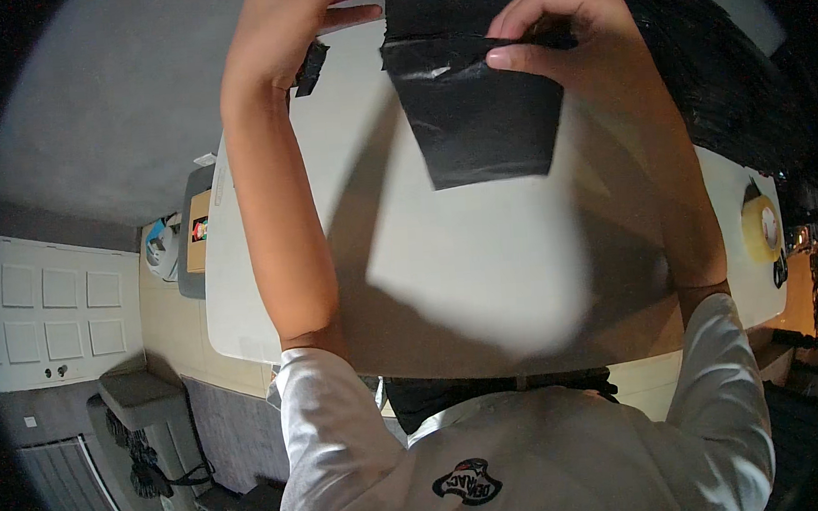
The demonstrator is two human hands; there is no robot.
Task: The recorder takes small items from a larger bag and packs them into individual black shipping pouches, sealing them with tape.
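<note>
A black, slightly shiny sheet (481,125), like plastic film or a flat bag, lies at the far side of the white table (475,270). A crease runs across it, with another black part (450,9) beyond. My right hand (568,30) pinches the crease between thumb and fingers at its right side. My left hand (319,3) is beside the far left corner, its visible fingers stretched out and apart; the top edge of the picture cuts it off. Below the left wrist lies a small black scrap (311,69).
A big pile of black sheets (716,68) covers the table's far right. Near the right edge are a roll of clear yellowish tape (761,229) and black-handled scissors (781,270). Left of the table stand a cardboard box (198,233) and a grey bench (141,398).
</note>
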